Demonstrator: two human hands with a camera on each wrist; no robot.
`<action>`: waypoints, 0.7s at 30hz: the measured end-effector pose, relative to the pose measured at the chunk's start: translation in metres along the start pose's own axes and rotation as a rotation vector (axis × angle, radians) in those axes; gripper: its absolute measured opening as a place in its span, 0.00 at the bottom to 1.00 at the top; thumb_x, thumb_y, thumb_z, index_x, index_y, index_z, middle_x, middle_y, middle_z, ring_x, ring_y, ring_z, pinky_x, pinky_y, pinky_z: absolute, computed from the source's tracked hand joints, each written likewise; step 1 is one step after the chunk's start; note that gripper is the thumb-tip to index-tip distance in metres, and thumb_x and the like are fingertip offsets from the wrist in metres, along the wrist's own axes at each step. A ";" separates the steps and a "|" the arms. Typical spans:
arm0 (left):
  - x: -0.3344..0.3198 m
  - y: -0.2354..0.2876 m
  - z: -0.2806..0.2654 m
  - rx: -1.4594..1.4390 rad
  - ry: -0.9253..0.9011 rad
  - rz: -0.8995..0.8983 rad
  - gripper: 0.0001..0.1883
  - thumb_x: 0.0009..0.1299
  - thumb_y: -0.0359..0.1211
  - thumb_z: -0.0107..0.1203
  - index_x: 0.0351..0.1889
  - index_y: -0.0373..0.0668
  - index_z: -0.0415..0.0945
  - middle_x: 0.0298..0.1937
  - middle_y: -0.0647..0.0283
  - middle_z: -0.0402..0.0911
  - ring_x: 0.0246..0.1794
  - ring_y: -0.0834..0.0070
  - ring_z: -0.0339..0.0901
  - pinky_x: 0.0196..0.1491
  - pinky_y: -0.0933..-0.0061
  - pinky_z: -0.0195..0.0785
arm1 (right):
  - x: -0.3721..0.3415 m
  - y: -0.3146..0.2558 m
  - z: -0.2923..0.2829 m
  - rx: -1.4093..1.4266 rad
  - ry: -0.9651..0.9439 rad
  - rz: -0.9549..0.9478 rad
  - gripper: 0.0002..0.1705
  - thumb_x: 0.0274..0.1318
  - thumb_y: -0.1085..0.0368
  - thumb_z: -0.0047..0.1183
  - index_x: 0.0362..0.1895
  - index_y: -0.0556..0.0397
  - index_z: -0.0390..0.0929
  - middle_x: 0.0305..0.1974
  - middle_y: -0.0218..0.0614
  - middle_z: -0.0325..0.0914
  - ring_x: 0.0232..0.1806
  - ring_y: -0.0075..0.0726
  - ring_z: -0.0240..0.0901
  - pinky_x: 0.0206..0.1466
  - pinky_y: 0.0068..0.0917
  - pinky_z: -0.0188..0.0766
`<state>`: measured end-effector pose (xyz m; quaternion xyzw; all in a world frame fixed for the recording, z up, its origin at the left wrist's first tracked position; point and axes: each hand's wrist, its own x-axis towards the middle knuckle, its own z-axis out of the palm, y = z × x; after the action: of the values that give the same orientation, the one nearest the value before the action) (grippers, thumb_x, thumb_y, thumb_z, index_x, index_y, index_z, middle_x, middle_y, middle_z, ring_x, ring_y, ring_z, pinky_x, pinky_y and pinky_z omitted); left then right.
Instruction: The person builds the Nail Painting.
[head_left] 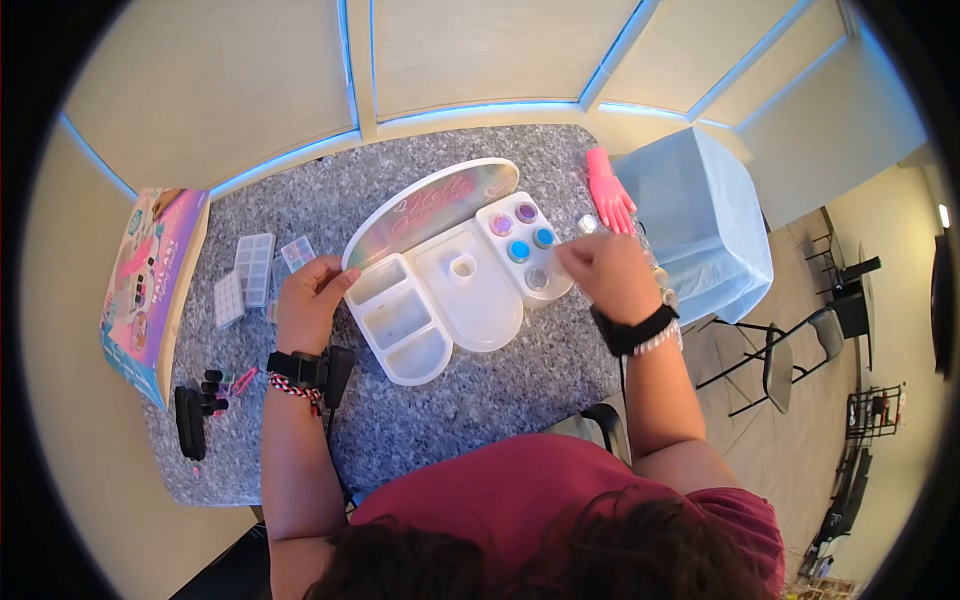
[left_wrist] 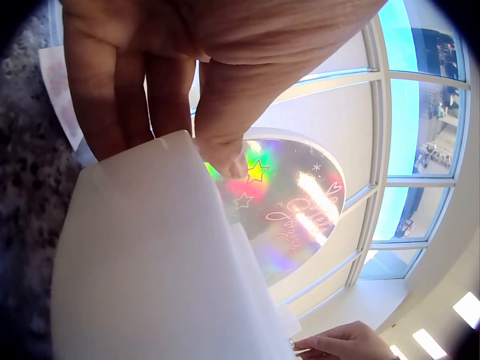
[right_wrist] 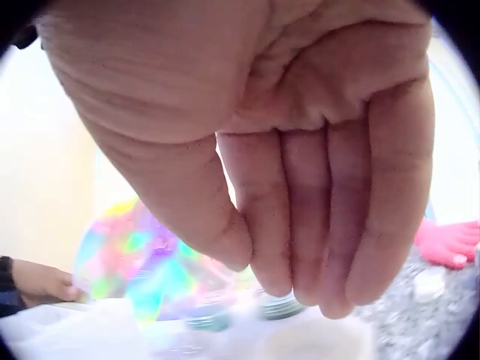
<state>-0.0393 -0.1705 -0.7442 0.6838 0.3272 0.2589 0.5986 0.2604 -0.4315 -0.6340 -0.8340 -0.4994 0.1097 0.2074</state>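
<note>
A white tray organizer [head_left: 470, 300] with an iridescent backboard [head_left: 435, 205] stands on the table. My left hand [head_left: 308, 300] grips its left edge, thumb on the front side and fingers behind; the left wrist view shows the thumb against the backboard [left_wrist: 281, 217]. Several small jars sit in the right section, among them a blue one [head_left: 518, 250] and a clear one [head_left: 536, 278]. Over that section's right edge hovers my right hand [head_left: 612, 275]. Its fingers [right_wrist: 345, 202] extend downward side by side, thumb against the index finger, above jars [right_wrist: 277, 306]; nothing held is visible.
A nail art box [head_left: 150, 280] stands at the left, beside clear compartment cases [head_left: 254, 268]. Dark bottles [head_left: 212, 390] lie nearer the front. A pink model hand [head_left: 609, 190] is at the right, next to a blue-covered object [head_left: 690, 220].
</note>
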 end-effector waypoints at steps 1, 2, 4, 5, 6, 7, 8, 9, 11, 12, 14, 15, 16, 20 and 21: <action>0.000 0.000 0.000 0.000 0.000 -0.001 0.07 0.79 0.29 0.66 0.48 0.35 0.87 0.41 0.66 0.91 0.42 0.82 0.85 0.48 0.77 0.75 | 0.012 0.008 -0.003 -0.114 0.030 0.130 0.14 0.63 0.60 0.69 0.49 0.53 0.92 0.48 0.49 0.91 0.51 0.57 0.87 0.57 0.45 0.81; 0.001 -0.001 0.000 -0.004 0.003 0.006 0.06 0.79 0.29 0.66 0.47 0.35 0.87 0.41 0.66 0.91 0.42 0.82 0.85 0.48 0.77 0.75 | 0.020 0.018 -0.004 -0.228 0.060 0.263 0.15 0.62 0.60 0.69 0.49 0.52 0.92 0.48 0.49 0.91 0.53 0.58 0.87 0.59 0.46 0.81; 0.001 -0.003 0.001 -0.008 0.002 0.015 0.06 0.79 0.29 0.66 0.47 0.35 0.87 0.40 0.66 0.91 0.41 0.83 0.84 0.48 0.77 0.75 | 0.032 0.064 0.014 -0.290 0.184 0.182 0.14 0.62 0.61 0.68 0.48 0.51 0.93 0.47 0.51 0.90 0.52 0.58 0.87 0.59 0.47 0.81; 0.003 -0.004 0.002 -0.015 0.002 0.014 0.06 0.79 0.29 0.66 0.47 0.35 0.87 0.40 0.66 0.91 0.41 0.83 0.84 0.48 0.77 0.75 | 0.040 0.080 0.020 -0.351 0.305 0.092 0.13 0.62 0.63 0.66 0.48 0.51 0.94 0.46 0.52 0.90 0.51 0.58 0.87 0.59 0.49 0.82; 0.004 -0.005 0.001 -0.021 0.004 0.013 0.06 0.79 0.29 0.66 0.47 0.35 0.87 0.40 0.66 0.91 0.41 0.83 0.84 0.48 0.77 0.75 | 0.045 0.084 0.022 -0.352 0.306 0.090 0.13 0.62 0.63 0.66 0.48 0.51 0.94 0.46 0.52 0.90 0.51 0.58 0.87 0.59 0.49 0.82; 0.004 -0.004 0.001 -0.022 0.006 0.011 0.06 0.79 0.29 0.66 0.47 0.35 0.87 0.40 0.66 0.91 0.41 0.83 0.84 0.48 0.77 0.75 | 0.048 0.084 0.023 -0.357 0.259 0.114 0.13 0.61 0.64 0.66 0.48 0.51 0.94 0.46 0.53 0.90 0.52 0.59 0.87 0.59 0.49 0.82; 0.004 -0.003 0.000 0.008 0.006 0.008 0.06 0.79 0.29 0.66 0.47 0.35 0.87 0.41 0.66 0.91 0.42 0.83 0.84 0.49 0.77 0.75 | 0.050 0.086 0.025 -0.362 0.208 0.141 0.13 0.59 0.66 0.66 0.47 0.52 0.93 0.46 0.53 0.90 0.52 0.59 0.87 0.60 0.49 0.81; 0.004 -0.004 0.000 0.036 0.005 0.004 0.06 0.79 0.29 0.66 0.47 0.35 0.87 0.41 0.66 0.91 0.42 0.83 0.84 0.49 0.77 0.75 | 0.052 0.088 0.024 -0.343 0.189 0.153 0.13 0.59 0.67 0.65 0.46 0.54 0.93 0.45 0.54 0.90 0.52 0.59 0.87 0.62 0.50 0.81; 0.005 -0.008 0.001 0.001 -0.001 0.004 0.07 0.79 0.30 0.66 0.47 0.35 0.87 0.41 0.66 0.91 0.42 0.83 0.84 0.49 0.77 0.75 | 0.043 0.079 0.019 -0.283 0.194 0.111 0.12 0.59 0.67 0.65 0.46 0.55 0.92 0.45 0.54 0.90 0.52 0.59 0.87 0.61 0.50 0.81; 0.006 -0.010 0.001 -0.034 -0.004 0.014 0.07 0.79 0.30 0.66 0.47 0.35 0.87 0.41 0.66 0.90 0.42 0.83 0.84 0.49 0.77 0.75 | 0.038 0.073 0.015 -0.222 0.208 0.066 0.12 0.59 0.67 0.64 0.45 0.56 0.92 0.44 0.54 0.90 0.51 0.59 0.87 0.61 0.49 0.81; 0.007 -0.011 0.000 -0.026 -0.019 0.004 0.06 0.80 0.30 0.65 0.48 0.36 0.86 0.43 0.67 0.91 0.44 0.84 0.84 0.51 0.77 0.75 | 0.019 0.045 0.003 -0.124 0.198 0.072 0.11 0.59 0.68 0.66 0.45 0.57 0.92 0.44 0.52 0.89 0.49 0.57 0.87 0.58 0.45 0.82; 0.007 -0.011 -0.001 -0.021 -0.036 -0.005 0.06 0.82 0.31 0.64 0.49 0.38 0.86 0.44 0.67 0.91 0.46 0.84 0.84 0.52 0.78 0.75 | 0.007 0.030 -0.001 -0.033 0.196 0.031 0.11 0.59 0.68 0.68 0.45 0.57 0.92 0.45 0.48 0.90 0.47 0.52 0.88 0.54 0.42 0.83; 0.008 -0.009 0.001 -0.019 -0.037 -0.010 0.06 0.82 0.31 0.64 0.49 0.38 0.86 0.44 0.67 0.91 0.46 0.84 0.84 0.52 0.78 0.75 | 0.002 0.022 -0.003 0.058 0.193 -0.007 0.12 0.59 0.69 0.71 0.46 0.57 0.92 0.45 0.44 0.90 0.44 0.47 0.89 0.50 0.38 0.84; 0.008 -0.006 0.002 0.001 -0.040 -0.010 0.06 0.82 0.31 0.64 0.49 0.37 0.85 0.44 0.67 0.91 0.46 0.84 0.84 0.53 0.78 0.76 | -0.008 0.009 0.003 -0.019 0.138 -0.065 0.12 0.57 0.72 0.71 0.46 0.58 0.92 0.46 0.43 0.90 0.42 0.44 0.88 0.48 0.36 0.84; 0.008 -0.007 0.002 -0.002 -0.035 -0.010 0.06 0.82 0.31 0.64 0.49 0.37 0.85 0.45 0.67 0.91 0.46 0.83 0.84 0.53 0.78 0.76 | -0.007 0.010 0.005 -0.030 0.122 -0.077 0.12 0.57 0.72 0.70 0.47 0.57 0.92 0.46 0.43 0.90 0.41 0.44 0.88 0.48 0.36 0.84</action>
<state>-0.0336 -0.1648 -0.7515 0.6862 0.3197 0.2442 0.6060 0.2633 -0.4409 -0.6429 -0.8224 -0.5192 0.0432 0.2287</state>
